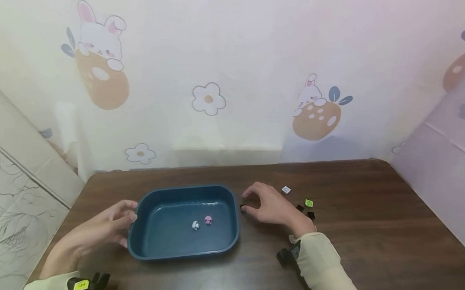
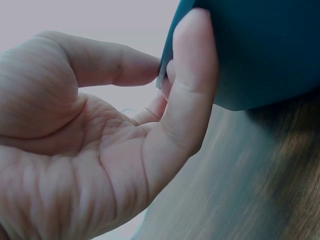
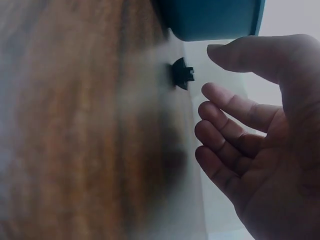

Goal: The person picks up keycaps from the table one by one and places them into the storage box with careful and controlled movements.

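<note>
A dark teal tray (image 1: 181, 254) stands on the wooden table, holding a small white piece (image 1: 195, 225) and a small pink piece (image 1: 208, 220). At the tray's left end, my left hand (image 1: 101, 226) pinches the rim between thumb and fingers; the left wrist view shows the tray wall (image 2: 260, 55) between them. My right hand (image 1: 272, 204) is spread just beyond the tray's right end, thumb and fingers apart. Close to its fingertips lies a small black piece (image 3: 180, 73) with a rounded body and notched stub. The right fingers look apart from it in the right wrist view.
Right of my right hand lie a white piece (image 1: 286, 190), a bright green piece (image 1: 309, 203) and two black pieces, one of them a black piece (image 1: 311, 215) nearer the front. A patterned wall covering (image 1: 241, 128) rises behind the table's back edge.
</note>
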{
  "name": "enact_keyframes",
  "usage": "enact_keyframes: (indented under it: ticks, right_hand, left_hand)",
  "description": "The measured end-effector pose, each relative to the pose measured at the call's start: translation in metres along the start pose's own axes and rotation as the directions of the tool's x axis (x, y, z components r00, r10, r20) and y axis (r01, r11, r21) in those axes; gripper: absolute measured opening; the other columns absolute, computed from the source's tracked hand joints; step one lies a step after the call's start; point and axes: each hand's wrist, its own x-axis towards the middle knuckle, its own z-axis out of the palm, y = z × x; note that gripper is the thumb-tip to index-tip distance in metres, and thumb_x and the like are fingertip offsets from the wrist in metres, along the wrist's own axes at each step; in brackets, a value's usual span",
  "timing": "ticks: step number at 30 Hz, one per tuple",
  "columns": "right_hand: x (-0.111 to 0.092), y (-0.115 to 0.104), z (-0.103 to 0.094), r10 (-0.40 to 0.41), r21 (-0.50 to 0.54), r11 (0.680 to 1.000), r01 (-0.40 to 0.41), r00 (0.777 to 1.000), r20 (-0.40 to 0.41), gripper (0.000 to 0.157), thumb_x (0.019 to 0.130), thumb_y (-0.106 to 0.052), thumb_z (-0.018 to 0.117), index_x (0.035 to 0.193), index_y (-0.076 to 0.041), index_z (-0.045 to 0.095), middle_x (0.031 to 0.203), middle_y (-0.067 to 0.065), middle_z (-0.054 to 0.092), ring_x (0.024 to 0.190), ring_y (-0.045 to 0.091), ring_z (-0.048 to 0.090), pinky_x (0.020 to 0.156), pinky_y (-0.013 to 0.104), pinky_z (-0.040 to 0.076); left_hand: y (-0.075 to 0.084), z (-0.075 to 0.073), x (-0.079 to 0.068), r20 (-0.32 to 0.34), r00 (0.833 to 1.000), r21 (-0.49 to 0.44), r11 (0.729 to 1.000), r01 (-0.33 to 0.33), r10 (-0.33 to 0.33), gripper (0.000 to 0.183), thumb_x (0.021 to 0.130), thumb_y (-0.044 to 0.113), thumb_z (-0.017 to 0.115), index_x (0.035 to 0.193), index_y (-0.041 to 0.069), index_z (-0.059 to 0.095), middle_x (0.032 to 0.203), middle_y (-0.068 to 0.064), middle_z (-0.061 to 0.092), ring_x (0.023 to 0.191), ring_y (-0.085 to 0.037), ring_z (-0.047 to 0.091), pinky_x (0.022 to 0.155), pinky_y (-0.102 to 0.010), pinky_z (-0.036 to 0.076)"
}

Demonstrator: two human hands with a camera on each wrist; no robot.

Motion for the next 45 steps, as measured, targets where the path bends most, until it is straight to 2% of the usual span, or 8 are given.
enact_keyframes:
  ticks: [10, 17, 24, 32, 45]
  right_hand:
    - [-0.004, 0.010, 0.004, -0.022, 0.011, 1.000, 0.022, 0.999, 0.026, 0.028, 0.091, -0.025, 0.081, 0.115, -0.014, 0.073, 0.114, -0.002, 0.071, 0.110, 0.017, 0.066, 0.101, 0.046, 0.056]
    - [-0.004, 0.009, 0.008, -0.012, -0.001, 1.000, 0.012, 1.000, 0.025, 0.028, 0.089, -0.028, 0.085, 0.114, -0.019, 0.074, 0.113, -0.005, 0.070, 0.110, 0.016, 0.062, 0.102, 0.046, 0.054]
    - [-0.002, 0.010, 0.012, -0.053, -0.035, 0.998, 0.054, 0.998, 0.017, 0.024, 0.090, -0.023, 0.084, 0.111, -0.019, 0.074, 0.111, -0.006, 0.069, 0.108, 0.015, 0.060, 0.099, 0.044, 0.053]
    - [-0.001, 0.011, 0.013, -0.058, -0.043, 0.997, 0.058, 0.998, 0.007, 0.020, 0.090, -0.021, 0.083, 0.108, -0.021, 0.074, 0.109, -0.008, 0.069, 0.108, 0.014, 0.059, 0.099, 0.043, 0.052]
    - [0.000, 0.014, 0.013, -0.046, -0.052, 0.998, 0.045, 0.999, -0.012, 0.016, 0.091, -0.023, 0.082, 0.104, -0.022, 0.073, 0.106, -0.009, 0.068, 0.108, 0.013, 0.059, 0.100, 0.043, 0.053]
  left_hand:
    - [0.002, 0.002, 0.004, 0.015, 1.000, -0.014, 1.000, -0.005, 0.005, 0.051, 0.111, 0.021, 0.052, 0.148, -0.004, 0.027, 0.117, -0.011, 0.057, 0.098, -0.023, 0.067, 0.076, -0.042, 0.064]
    - [-0.002, 0.002, 0.002, 0.011, 1.000, -0.023, 1.000, 0.002, -0.002, 0.049, 0.111, 0.022, 0.052, 0.146, -0.003, 0.027, 0.120, -0.010, 0.053, 0.101, -0.021, 0.067, 0.075, -0.041, 0.064]
    - [-0.006, 0.002, -0.001, -0.012, 1.000, -0.017, 1.000, 0.009, -0.009, 0.051, 0.111, 0.022, 0.052, 0.147, -0.003, 0.025, 0.123, -0.012, 0.049, 0.102, -0.021, 0.065, 0.075, -0.042, 0.064]
    - [-0.006, 0.001, -0.002, 0.001, 1.000, -0.021, 1.000, -0.016, 0.016, 0.047, 0.112, 0.022, 0.050, 0.145, -0.001, 0.027, 0.122, -0.009, 0.049, 0.103, -0.020, 0.064, 0.075, -0.042, 0.063]
    - [-0.003, 0.000, 0.001, 0.004, 1.000, -0.016, 1.000, -0.014, 0.014, 0.050, 0.112, 0.022, 0.050, 0.146, -0.003, 0.025, 0.122, -0.010, 0.049, 0.103, -0.020, 0.063, 0.075, -0.042, 0.063]
